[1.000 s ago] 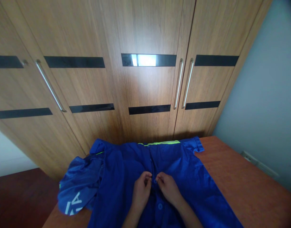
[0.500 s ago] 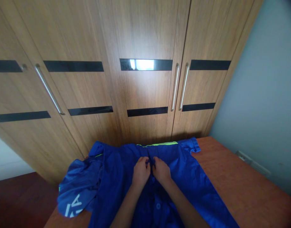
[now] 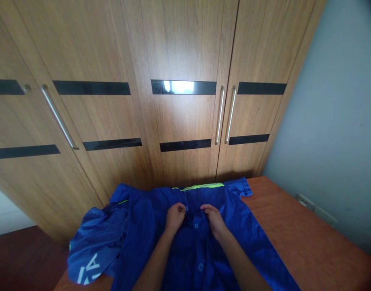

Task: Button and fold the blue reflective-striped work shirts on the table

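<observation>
A blue work jacket (image 3: 185, 250) with round buttons down its front and a yellow-green strip lies spread before me. My left hand (image 3: 175, 217) is closed, thumb and fingers pinching the cloth at the front opening, right beside an upper button (image 3: 187, 209). Across the opening, my right hand (image 3: 214, 220) pinches the other front edge between thumb and fingertips. Between and below the hands show a second button (image 3: 196, 226) and a lower button (image 3: 200, 266). Exactly how much cloth each hand grips is hidden by the fingers.
Under the jacket is a reddish-brown wooden surface (image 3: 309, 238). A bunched blue part with white letters (image 3: 88, 268) hangs at the left edge. Behind stands a wooden wardrobe (image 3: 185, 117) with metal handles; a pale wall (image 3: 333, 121) with a socket (image 3: 305, 201) is at right.
My hands were close together at the front opening and have moved apart, the right one to the right. The upper button between them now shows. The view has shifted slightly.
</observation>
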A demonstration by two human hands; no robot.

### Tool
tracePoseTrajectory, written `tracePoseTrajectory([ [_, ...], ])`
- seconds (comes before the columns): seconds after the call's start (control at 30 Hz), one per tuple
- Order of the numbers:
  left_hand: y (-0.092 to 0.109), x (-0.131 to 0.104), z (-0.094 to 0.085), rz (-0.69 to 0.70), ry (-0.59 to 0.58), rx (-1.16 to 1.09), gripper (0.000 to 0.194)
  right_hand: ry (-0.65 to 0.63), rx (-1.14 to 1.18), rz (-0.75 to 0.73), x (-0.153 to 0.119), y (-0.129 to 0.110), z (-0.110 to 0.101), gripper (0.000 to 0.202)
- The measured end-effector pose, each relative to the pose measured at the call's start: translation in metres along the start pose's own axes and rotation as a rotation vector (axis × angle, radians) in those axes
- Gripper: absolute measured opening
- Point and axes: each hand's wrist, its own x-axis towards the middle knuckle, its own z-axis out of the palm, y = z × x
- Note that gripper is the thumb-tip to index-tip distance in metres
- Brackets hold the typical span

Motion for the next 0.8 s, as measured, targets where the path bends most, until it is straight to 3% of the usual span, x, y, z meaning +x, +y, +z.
tracePoseTrajectory([
  [0.17, -0.002, -0.01, -0.007, -0.002, 0.044, -0.226, 0.027, 0.018, -0.196, -0.044, -0.004, -0.009, -0.006, 0.025],
  [0.33, -0.002, -0.028, -0.01, 0.014, 0.1, -0.338, 0.038, 0.056, -0.503, -0.152, -0.018, -0.039, 0.0, 0.027],
  [0.43, -0.009, -0.038, -0.007, 0.016, 0.116, -0.363, 0.037, -0.069, -0.782, -0.359, -0.024, -0.057, 0.007, 0.023],
  [0.5, -0.016, -0.044, -0.005, 0.012, 0.125, -0.376, 0.035, -0.189, -0.848, -0.439, -0.025, -0.062, 0.012, 0.024],
  [0.6, -0.025, -0.05, -0.001, 0.012, 0.13, -0.402, 0.034, -0.227, -0.876, -0.384, -0.026, -0.058, 0.017, 0.029],
  [0.8, -0.027, -0.055, 0.0, 0.006, 0.09, -0.46, 0.03, -0.135, -0.912, -0.224, -0.029, -0.048, 0.021, 0.038],
])
